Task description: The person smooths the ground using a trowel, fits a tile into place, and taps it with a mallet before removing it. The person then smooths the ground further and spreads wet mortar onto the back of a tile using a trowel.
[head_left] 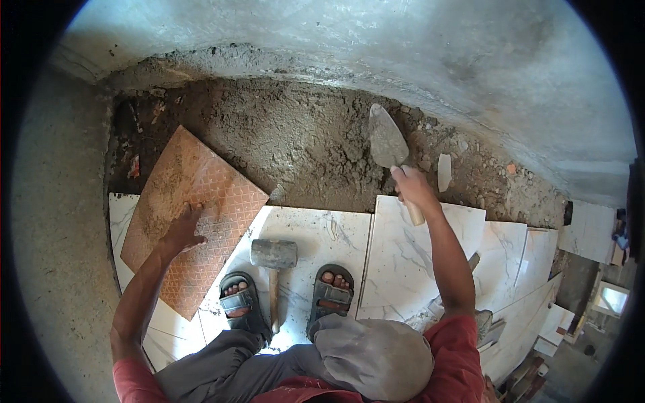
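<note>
My right hand (pixel 412 184) grips the wooden handle of a trowel (pixel 388 138). The trowel's blade, smeared with grey mortar, points away from me over the right part of the wet mortar bed (pixel 289 134). My left hand (pixel 183 228) lies with spread fingers on the ridged, orange-brown back of a floor tile (pixel 222 185). That tile is turned at an angle, its far corner over the mortar and its near part over the laid white tiles. Loose mortar or dirt clings to its back.
White marble-patterned tiles (pixel 302 225) cover the floor under my sandals. Between my feet lies a mallet (pixel 273 254) with a wooden handle. A pale tile shard (pixel 444 172) sits on the rubble to the right. Walls (pixel 376 40) bound the far side and the left (pixel 60 215).
</note>
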Demonstrator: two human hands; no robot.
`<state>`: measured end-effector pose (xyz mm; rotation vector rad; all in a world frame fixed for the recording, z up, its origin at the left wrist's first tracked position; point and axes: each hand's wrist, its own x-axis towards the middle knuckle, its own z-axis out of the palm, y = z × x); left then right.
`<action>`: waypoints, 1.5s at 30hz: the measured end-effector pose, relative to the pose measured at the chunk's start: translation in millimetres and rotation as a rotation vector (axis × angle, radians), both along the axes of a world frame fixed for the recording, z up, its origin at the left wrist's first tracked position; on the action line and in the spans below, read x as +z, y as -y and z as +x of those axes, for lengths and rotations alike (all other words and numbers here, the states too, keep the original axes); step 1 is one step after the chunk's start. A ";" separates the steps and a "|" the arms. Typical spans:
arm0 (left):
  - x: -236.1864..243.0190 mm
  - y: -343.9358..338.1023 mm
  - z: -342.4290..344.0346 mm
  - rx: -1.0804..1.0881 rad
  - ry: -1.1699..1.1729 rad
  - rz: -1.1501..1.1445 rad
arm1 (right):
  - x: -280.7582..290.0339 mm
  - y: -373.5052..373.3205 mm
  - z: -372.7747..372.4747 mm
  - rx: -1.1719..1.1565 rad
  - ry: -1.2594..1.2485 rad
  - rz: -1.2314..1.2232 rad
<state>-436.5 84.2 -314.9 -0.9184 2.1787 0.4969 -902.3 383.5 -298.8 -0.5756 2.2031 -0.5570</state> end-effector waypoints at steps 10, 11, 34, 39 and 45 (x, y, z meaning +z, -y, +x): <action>-10.0 4.5 16.5 -0.016 -0.063 -0.034 | -39.0 -49.5 96.8 -0.024 0.621 0.089; -11.5 4.4 15.5 -0.053 -0.055 -0.053 | -39.8 -53.8 101.5 -0.022 0.618 0.090; -7.3 2.9 5.0 -0.052 -0.052 -0.051 | 7.8 -7.7 52.0 0.403 -0.561 0.103; -3.7 6.6 1.5 0.003 -0.009 0.040 | -2.4 -22.9 51.7 0.430 -0.604 0.213; -0.6 4.2 1.5 -0.022 -0.019 0.030 | -18.2 -40.1 73.2 0.254 -0.566 0.117</action>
